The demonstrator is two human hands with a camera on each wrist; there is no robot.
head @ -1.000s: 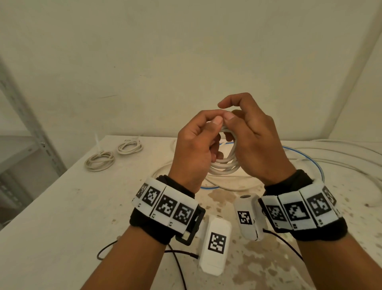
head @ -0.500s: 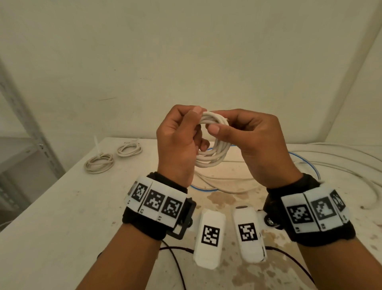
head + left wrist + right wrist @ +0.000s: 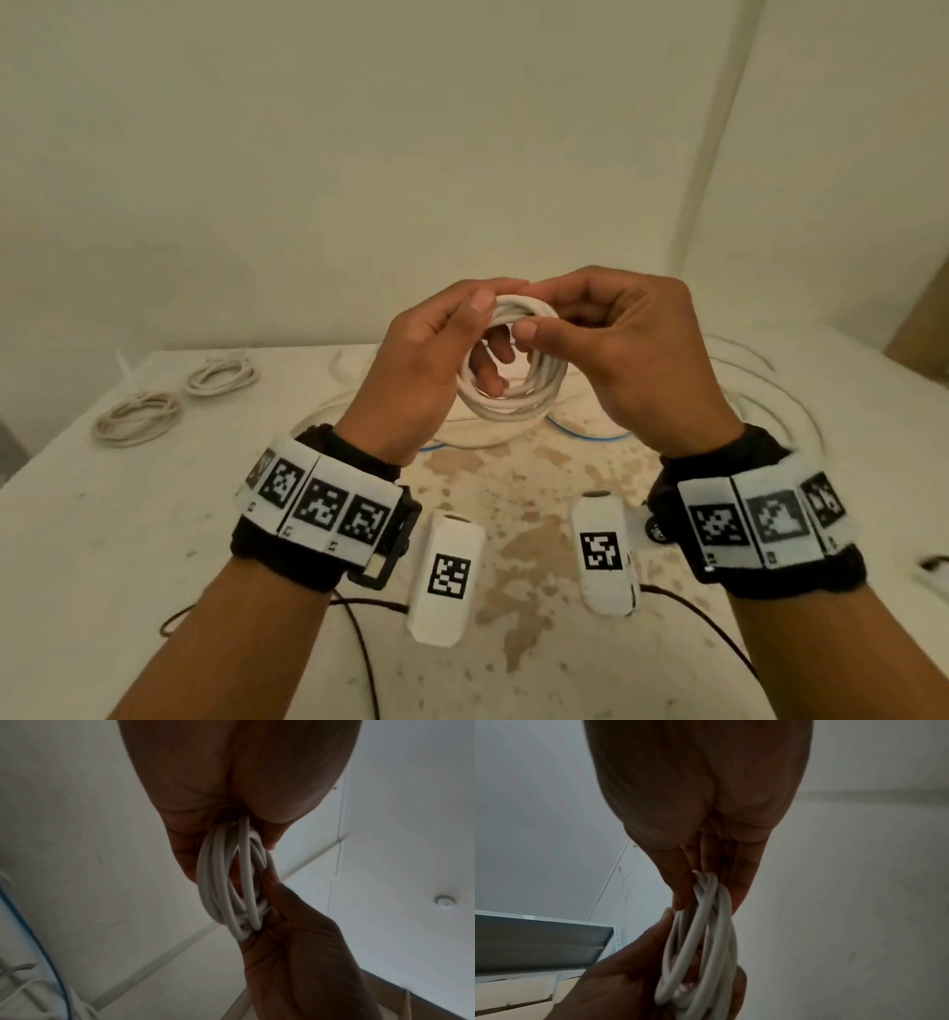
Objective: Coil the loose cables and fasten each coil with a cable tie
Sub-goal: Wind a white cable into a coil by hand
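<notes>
A white cable coil (image 3: 518,383) of several loops hangs in the air above the table, held upright between both hands. My left hand (image 3: 436,360) has its fingers through the ring and its thumb on the top. My right hand (image 3: 611,349) pinches the top right of the coil between thumb and fingers. In the left wrist view the coil (image 3: 231,882) runs edge-on from my left palm to the right hand's fingers (image 3: 270,882). The right wrist view shows the coil (image 3: 703,939) the same way. No cable tie is visible on this coil.
Two finished white coils (image 3: 136,416) (image 3: 222,375) lie at the table's far left. Loose white cables (image 3: 770,390) and a blue cable (image 3: 585,434) sprawl behind the hands. The table (image 3: 128,539) is stained in the middle. A metal shelf (image 3: 539,941) stands at the left.
Both hands dropped lower and spread apart, turning the coil so its open ring faces me. The right thumb shifted to the coil's top right.
</notes>
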